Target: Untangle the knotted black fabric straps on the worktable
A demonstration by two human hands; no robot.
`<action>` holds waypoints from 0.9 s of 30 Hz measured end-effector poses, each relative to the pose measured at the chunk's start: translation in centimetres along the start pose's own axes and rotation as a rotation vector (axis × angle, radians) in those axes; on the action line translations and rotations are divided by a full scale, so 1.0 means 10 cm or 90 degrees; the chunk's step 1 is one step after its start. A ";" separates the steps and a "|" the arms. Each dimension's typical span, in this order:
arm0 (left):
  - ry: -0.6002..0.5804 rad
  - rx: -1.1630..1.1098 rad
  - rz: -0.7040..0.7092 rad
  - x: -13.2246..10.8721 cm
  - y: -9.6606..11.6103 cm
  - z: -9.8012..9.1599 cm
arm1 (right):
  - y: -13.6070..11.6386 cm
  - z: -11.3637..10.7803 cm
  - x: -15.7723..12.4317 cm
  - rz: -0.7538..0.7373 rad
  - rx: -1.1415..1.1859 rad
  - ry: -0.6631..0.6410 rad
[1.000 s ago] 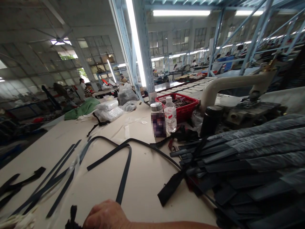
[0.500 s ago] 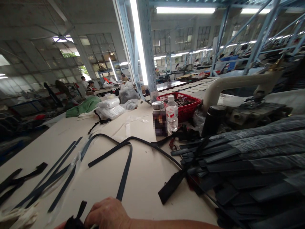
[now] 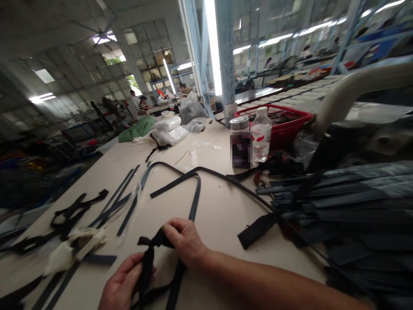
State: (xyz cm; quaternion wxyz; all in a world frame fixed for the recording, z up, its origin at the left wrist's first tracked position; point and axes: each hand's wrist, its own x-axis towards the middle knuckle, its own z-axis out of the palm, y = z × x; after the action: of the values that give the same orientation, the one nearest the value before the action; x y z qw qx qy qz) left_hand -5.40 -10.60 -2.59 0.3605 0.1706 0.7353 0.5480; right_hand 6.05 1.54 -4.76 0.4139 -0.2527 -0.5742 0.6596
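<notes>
A black fabric strip with a knot or bunched part hangs between my two hands, above the pale tabletop. My left hand is closed on its lower part, at the bottom centre-left. Higher and to the right, my right hand pinches the other end, its fingers wrapped over the cloth. Beneath and beyond my right hand runs a long dark flat strip, bent back on itself. More dark strips lie left of my hands, beside looped black cloth and a cream cloth.
A patterned jar with a metal lid, a water bottle and a red basket stand at the back right. Bundled dark strips fill the right side. Clear plastic bags and green cloth lie farther back. People sit in the distance.
Both hands have come up into fuller view with the black strip stretched between them. The view has shifted, so the table's objects appear farther right and most of them higher.
</notes>
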 end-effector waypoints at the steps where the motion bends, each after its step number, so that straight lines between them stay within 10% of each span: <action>1: -0.041 0.004 0.007 -0.03 0.02 0.01 | -0.02 -0.01 0.00 0.000 0.008 -0.012; 18: -0.180 -0.026 0.062 -0.07 0.06 0.06 | -0.04 -0.03 0.03 0.012 -0.015 -0.059; 24: -0.090 -0.025 0.111 -0.07 0.08 0.08 | -0.07 -0.06 0.08 -0.160 -0.066 0.099; 27: -0.014 0.021 0.180 -0.06 0.12 0.06 | -0.25 -0.04 -0.02 -0.257 -0.140 0.016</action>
State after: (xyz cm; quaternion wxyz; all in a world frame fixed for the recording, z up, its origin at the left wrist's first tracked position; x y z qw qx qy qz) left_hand -4.73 -10.19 -1.34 0.2844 0.2846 0.7089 0.5793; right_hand 7.12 1.58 -2.41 0.5142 -0.1845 -0.6766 0.4937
